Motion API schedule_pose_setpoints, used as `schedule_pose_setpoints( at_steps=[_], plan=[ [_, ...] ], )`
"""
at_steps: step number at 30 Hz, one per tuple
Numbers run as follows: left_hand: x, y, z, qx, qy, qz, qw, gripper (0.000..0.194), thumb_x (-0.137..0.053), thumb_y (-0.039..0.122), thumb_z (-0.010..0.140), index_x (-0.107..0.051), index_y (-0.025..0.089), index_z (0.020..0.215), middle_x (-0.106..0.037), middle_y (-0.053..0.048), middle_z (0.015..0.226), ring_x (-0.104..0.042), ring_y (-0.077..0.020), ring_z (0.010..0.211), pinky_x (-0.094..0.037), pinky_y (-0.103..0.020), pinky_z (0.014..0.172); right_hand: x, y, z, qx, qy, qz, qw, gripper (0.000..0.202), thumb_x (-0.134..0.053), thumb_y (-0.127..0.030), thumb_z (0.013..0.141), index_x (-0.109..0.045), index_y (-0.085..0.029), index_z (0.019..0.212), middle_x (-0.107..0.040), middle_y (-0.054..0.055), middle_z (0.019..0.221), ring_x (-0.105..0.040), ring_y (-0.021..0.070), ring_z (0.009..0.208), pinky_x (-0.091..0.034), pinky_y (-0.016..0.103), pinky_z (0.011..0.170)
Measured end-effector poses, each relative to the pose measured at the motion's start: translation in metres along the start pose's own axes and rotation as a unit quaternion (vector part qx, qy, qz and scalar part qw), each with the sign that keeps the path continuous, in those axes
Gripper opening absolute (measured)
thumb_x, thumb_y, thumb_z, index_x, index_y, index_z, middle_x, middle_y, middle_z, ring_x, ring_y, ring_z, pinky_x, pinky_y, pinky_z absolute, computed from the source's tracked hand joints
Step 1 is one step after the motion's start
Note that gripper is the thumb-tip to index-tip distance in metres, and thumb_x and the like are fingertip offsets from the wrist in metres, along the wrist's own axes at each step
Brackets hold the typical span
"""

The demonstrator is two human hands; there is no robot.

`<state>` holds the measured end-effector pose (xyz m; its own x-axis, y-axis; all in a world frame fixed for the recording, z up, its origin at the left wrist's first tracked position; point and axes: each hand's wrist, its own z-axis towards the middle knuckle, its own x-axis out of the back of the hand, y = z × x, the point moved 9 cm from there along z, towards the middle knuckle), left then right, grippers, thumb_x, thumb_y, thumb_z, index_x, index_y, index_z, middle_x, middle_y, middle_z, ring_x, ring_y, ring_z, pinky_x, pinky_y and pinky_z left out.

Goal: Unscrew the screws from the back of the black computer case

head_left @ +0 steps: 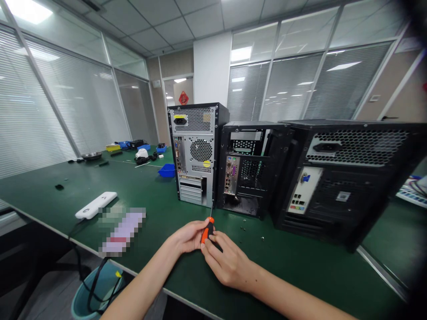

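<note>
A screwdriver [207, 232] with an orange and black handle points away from me, its thin shaft reaching the lower right corner of the left computer case [207, 146]. My left hand [191, 236] is closed around the handle near its front. The fingers of my right hand [228, 260] pinch the handle's rear end. The case stands upright with its silver back panel, fan grille and card slots facing me. Whether the tip sits in a screw is too small to tell. Several small screws [243, 228] lie on the green table [150, 244] to the right of my hands.
Right of that case stand a black open-backed case [247, 178] and a larger black case [340, 186]. On the left lie a white power bank-like device [96, 205] and a blurred purple item [125, 231]. Blue trays [167, 170] sit farther back. A teal bin [83, 289] stands below the edge.
</note>
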<state>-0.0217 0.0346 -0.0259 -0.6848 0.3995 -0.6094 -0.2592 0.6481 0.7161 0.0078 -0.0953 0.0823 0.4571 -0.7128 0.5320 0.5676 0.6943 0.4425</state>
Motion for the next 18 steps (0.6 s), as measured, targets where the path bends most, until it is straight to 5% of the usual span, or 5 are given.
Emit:
schedule_pose_setpoints(
  at_steps=[8,18],
  plan=[
    [-0.0017,0.0013,0.0003,-0.007,0.003,0.031,0.999,0.023,-0.059,0.032,0.083,-0.061,0.01,0.079,-0.063,-0.004,0.063,-0.058,-0.0103,0.048,-0.047,-0.02,0.047,-0.0015,0.0009,-0.0004,0.003,-0.011,-0.003,1.0,0.022,-0.043,-0.008,0.085,-0.065,-0.008,0.083,-0.064,0.014,0.099,-0.057,0.022,0.084,-0.047,0.04,0.086],
    [-0.0018,-0.0013,0.0021,-0.002,0.008,0.03,1.0,0.023,-0.065,0.033,0.078,-0.057,0.011,0.078,-0.062,-0.003,0.062,-0.057,-0.0103,0.046,-0.045,-0.019,0.044,-0.0012,0.0037,-0.0012,-0.008,0.003,-0.003,1.0,0.024,-0.041,-0.007,0.084,-0.062,-0.011,0.073,-0.065,0.013,0.086,-0.056,0.0203,0.076,-0.047,0.038,0.078]
  ],
)
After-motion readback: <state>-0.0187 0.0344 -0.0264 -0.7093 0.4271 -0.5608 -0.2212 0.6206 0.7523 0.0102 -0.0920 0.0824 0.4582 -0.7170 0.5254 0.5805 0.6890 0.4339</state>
